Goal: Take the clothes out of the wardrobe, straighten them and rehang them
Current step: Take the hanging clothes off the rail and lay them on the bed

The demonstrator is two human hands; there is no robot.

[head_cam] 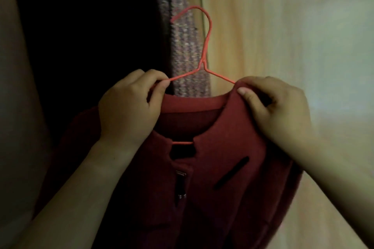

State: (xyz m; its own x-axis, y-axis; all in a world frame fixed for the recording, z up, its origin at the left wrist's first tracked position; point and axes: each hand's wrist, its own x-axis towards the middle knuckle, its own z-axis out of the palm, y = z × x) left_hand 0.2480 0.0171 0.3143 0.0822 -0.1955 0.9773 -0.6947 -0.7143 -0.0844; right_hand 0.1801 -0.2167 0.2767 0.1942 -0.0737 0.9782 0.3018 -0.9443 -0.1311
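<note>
Left hand [129,107] pinches the red hanger [206,46]; right hand [279,111] grips the dark red garment's [212,168] collar.

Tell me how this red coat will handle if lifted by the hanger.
Probably floppy: the coat drapes in folds below the thin hanger. Likely heavyish; the fabric looks thick. Could slip: left hand pinches the hanger, right hand the coat.
</note>
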